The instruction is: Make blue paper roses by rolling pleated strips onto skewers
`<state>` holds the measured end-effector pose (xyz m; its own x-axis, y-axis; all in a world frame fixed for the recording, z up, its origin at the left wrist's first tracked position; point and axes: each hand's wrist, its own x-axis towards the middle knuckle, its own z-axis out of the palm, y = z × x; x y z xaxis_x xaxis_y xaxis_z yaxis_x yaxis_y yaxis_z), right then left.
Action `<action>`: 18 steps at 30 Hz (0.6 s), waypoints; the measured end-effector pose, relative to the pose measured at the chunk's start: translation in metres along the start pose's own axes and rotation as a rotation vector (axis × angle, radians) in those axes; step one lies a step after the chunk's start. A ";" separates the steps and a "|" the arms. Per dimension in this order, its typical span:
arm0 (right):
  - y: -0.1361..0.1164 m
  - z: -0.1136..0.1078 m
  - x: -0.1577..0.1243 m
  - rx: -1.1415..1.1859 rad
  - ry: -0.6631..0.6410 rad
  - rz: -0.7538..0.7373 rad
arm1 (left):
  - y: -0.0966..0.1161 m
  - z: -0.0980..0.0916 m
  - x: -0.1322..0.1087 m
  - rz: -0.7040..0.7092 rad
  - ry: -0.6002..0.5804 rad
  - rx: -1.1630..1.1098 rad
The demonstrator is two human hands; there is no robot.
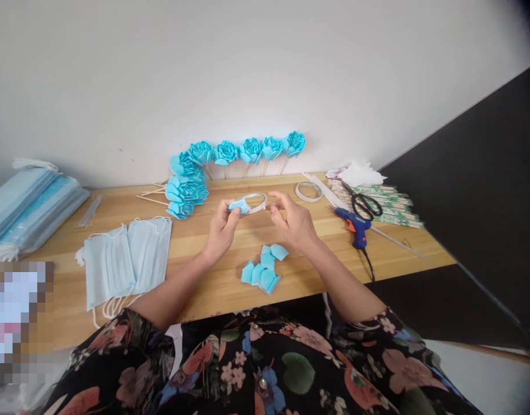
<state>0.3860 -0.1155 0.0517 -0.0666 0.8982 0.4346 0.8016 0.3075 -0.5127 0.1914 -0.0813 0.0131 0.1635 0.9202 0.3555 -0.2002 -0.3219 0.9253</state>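
My left hand (221, 230) is closed, with a light blue petal piece (239, 206) pinched between thumb and fingers. A roll of white tape (256, 209) is held along with it, its ring sticking out to the right. My right hand (296, 223) is at the right edge of the roll, thumb and fingers drawn together on the tape there; the exact bit pinched is too small to make out. Below both hands, several folded blue petal pieces (259, 275) lie on the wooden table (213, 297).
Blue flowers on sticks (226, 152) lean on the wall, others lie at left. Face masks (109, 262) and a mask stack (35, 199) are leftward. To the right are another tape roll (308, 199), scissors (368, 207), a glue gun (355, 222) and wrapped sticks (394, 202).
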 end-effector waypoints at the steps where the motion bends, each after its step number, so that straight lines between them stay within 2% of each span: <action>1: -0.001 -0.001 -0.001 0.023 0.007 0.005 | 0.000 0.000 0.000 0.001 0.000 0.005; 11: -0.004 0.007 -0.001 -0.129 0.096 -0.106 | -0.003 0.001 -0.001 -0.004 -0.022 0.007; 18: -0.005 -0.005 -0.010 0.130 0.061 -0.015 | -0.008 -0.006 0.001 0.014 -0.014 0.100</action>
<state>0.3861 -0.1275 0.0537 -0.0387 0.8735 0.4853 0.7166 0.3627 -0.5958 0.1875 -0.0768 0.0052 0.1747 0.9127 0.3694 -0.1050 -0.3557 0.9287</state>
